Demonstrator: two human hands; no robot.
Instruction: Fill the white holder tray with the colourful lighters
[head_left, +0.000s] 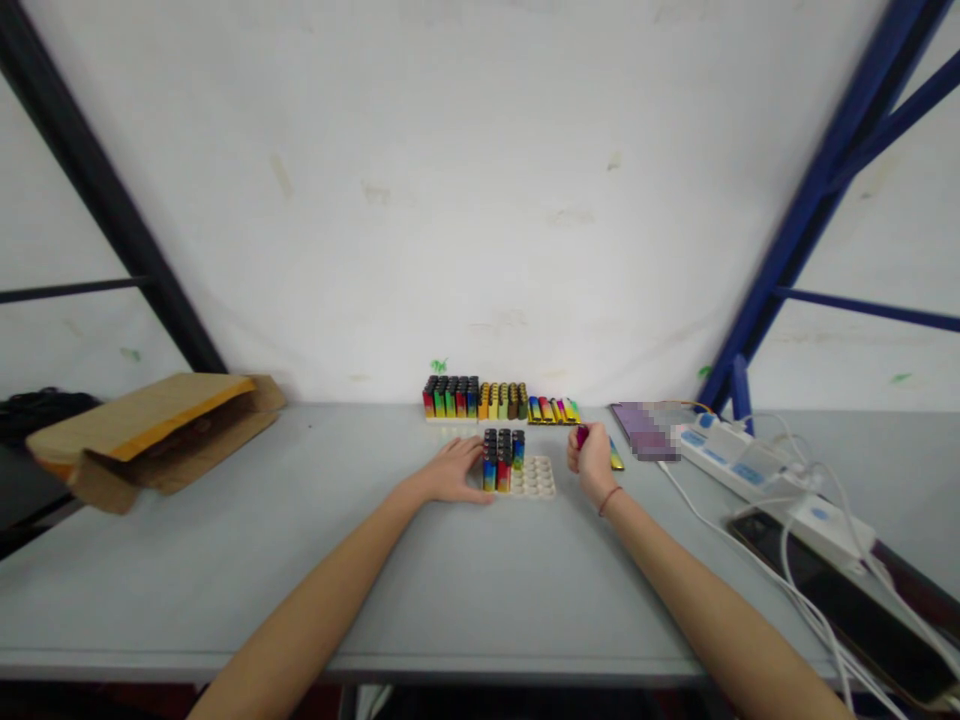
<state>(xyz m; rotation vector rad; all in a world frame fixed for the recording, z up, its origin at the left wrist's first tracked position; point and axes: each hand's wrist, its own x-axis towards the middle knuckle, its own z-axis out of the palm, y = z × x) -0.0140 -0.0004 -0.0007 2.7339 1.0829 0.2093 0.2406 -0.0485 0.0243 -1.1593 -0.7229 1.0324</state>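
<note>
While your left hand (450, 474) rests, widely opened, along the left side of the white tray (535, 492), upright lighters (490, 474) stand on the tray's left part, and round holes show on its right. Whether your fingers press these lighters, I cannot tell. To the right of the tray, your right hand (595, 460) is closed around a magenta lighter (581, 435). Farther, near the wall (480, 250), two blocks of lighters (451, 400) stand side by side.
</note>
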